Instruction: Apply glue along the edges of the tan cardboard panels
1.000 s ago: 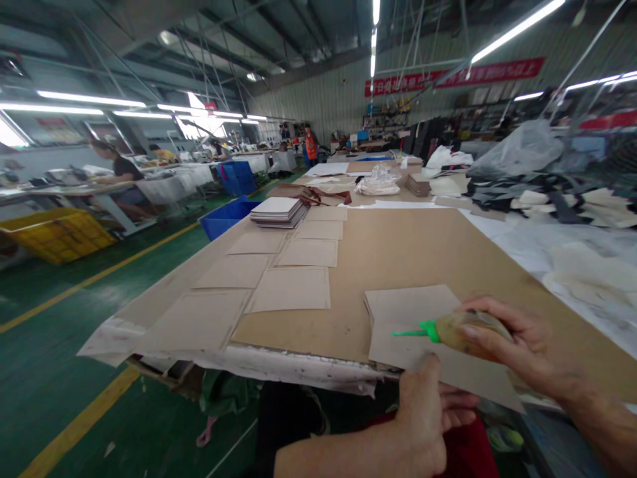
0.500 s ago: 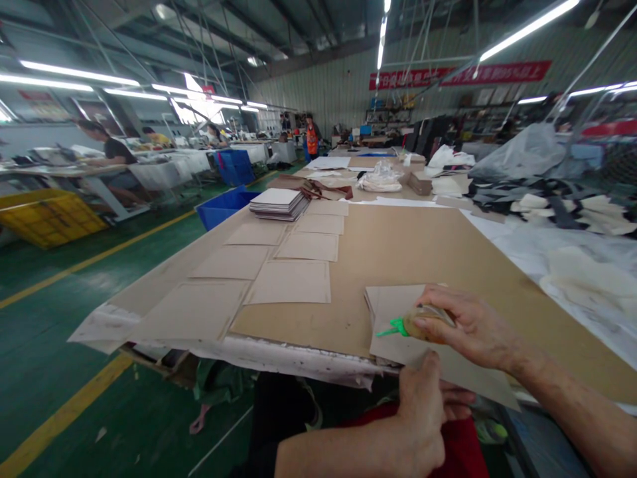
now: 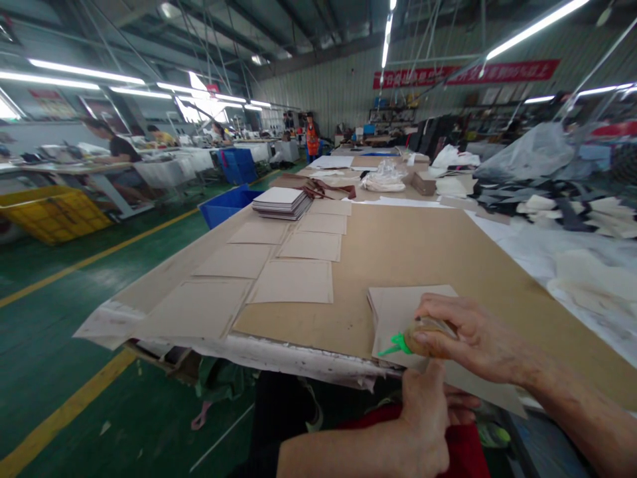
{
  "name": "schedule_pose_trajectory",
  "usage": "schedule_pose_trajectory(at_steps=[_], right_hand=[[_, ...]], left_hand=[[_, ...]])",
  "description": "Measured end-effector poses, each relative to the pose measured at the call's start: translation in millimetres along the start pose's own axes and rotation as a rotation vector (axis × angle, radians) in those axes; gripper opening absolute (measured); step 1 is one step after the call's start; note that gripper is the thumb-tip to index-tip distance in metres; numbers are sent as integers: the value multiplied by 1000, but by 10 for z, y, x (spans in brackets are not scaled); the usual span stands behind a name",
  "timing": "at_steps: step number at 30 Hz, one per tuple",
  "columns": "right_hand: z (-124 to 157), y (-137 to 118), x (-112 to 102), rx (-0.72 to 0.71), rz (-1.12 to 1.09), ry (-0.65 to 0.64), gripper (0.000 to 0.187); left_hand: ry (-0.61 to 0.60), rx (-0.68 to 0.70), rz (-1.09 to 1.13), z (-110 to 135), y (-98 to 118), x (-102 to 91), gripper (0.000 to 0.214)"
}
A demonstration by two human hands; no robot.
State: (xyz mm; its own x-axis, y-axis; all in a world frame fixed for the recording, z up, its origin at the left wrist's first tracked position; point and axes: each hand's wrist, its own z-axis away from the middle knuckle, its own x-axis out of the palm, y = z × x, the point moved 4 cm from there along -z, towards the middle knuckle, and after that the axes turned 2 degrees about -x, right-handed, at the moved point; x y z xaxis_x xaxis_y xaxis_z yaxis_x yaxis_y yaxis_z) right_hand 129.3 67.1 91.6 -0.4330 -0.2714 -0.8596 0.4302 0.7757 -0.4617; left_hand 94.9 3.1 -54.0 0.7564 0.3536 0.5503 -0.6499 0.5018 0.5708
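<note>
In the head view, the right hand (image 3: 468, 335) is curled around a small amber glue bottle (image 3: 423, 335), fingers wrapped over its body and thumb beneath, so the bottle lies nearly level with its green nozzle (image 3: 391, 346) pointing left and slightly down. The nozzle tip sits just over the near left part of a grey-brown cardboard sheet (image 3: 398, 309), the top one of a thin stack at the near edge of the table (image 3: 413, 245). The left hand (image 3: 428, 415) comes up from below the table edge; its thumb presses on the sheet's near edge while the fingers are tucked under it, pinching the cardboard.

To the left, flat cardboard pieces (image 3: 293, 281) lie in two rows running away along the brown table cover, and at their far end stands a stack of boards (image 3: 281, 202). A blue crate (image 3: 223, 211) stands on the green floor beside the table, and a yellow crate (image 3: 54, 216) further left. People work at distant benches.
</note>
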Motion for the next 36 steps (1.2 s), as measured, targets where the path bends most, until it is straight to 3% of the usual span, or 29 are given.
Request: schedule_pose_trajectory(at_steps=[3,7,19,22,29,33,36], right_hand=[[16,28,-14,7,-42,5,25],[-25,228,-73,89,-15,108,28],[-343,688,-213,233,294,224,28],[-378,685,-222,227,253,218,26],[-302,418,-182,107,34,82,23],[-209,576,-296,188,-41,201,26],[-161,749,-384,273,68,271,29]], left_hand=[[-1,11,-16,1,4,-4,28],[18,3,-9,12,-1,-7,27],[30,-7,-35,-34,-13,0,27],[33,-10,-47,-16,7,5,28],[30,5,-49,6,21,6,29],[-3,18,-47,-1,26,7,32],[-11,15,-57,14,37,2,36]])
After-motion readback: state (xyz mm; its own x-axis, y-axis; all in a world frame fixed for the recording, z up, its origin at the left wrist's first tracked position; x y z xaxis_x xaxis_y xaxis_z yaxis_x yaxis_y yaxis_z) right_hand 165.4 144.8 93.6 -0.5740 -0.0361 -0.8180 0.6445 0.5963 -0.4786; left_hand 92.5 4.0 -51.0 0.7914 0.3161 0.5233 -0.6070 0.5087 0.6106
